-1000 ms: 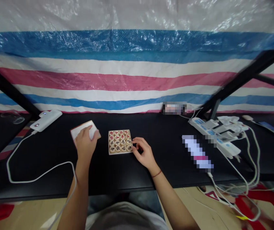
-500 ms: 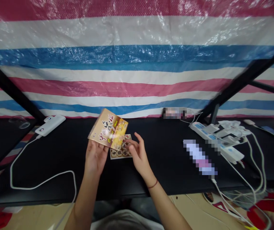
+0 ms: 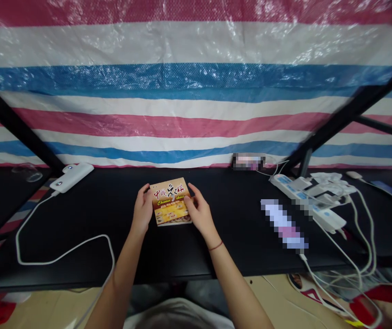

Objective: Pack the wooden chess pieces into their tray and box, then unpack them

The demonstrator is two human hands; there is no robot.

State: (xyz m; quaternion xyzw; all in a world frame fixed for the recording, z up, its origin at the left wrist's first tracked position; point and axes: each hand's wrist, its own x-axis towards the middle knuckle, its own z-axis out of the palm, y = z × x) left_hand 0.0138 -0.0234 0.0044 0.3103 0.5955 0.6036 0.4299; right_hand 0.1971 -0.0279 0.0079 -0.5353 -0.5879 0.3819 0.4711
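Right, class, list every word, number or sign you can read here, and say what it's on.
"中國象棋": on the box lid.
"Chinese chess": below it, same lid.
Too small to read: marks in the lid's upper left corner, the lit displays on the white device, any print on the power strip.
Pixelated, unreadable: the screen-like object.

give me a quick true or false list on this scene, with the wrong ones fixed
1. The left hand and right hand touch opposite sides of the printed lid. True.
2. The printed lid is picture side down. False: its picture side faces up.
3. A thin band circles the right wrist. True.
4. The power strip lies to the right of the printed lid. True.
5. The left hand rests on the power strip. False: it is at the printed lid.
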